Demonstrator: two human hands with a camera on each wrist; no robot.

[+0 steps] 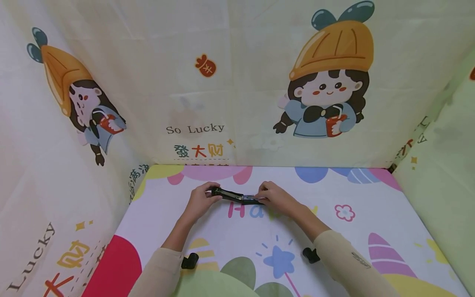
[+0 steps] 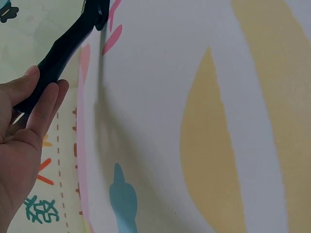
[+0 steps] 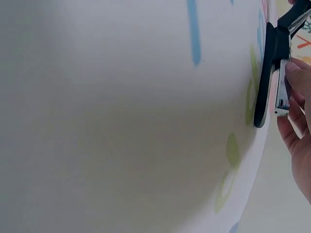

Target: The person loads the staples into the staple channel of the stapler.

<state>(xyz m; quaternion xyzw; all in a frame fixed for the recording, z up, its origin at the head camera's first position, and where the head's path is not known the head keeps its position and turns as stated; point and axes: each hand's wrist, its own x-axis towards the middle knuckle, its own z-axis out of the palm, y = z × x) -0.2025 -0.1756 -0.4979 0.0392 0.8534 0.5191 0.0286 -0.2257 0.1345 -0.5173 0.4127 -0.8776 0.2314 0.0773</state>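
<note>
A black stapler (image 1: 227,194) is spread open at its hinge near the back of the table. My left hand (image 1: 202,201) grips the end of its raised upper arm, thumb on one side and fingers on the other, as the left wrist view shows on the dark arm (image 2: 60,53). With thumb and fingertips my right hand (image 1: 276,197) pinches a silver metal rail (image 3: 282,92) beside the stapler's black base (image 3: 265,80). That rail stands slightly apart from the base along its length. Whether loose staples are in those fingers I cannot tell.
A white cloth with coloured prints covers the table (image 1: 222,235). Printed cream curtains (image 1: 252,82) close off the back and both sides. Small black wrist devices (image 1: 190,260) show beside both sleeves.
</note>
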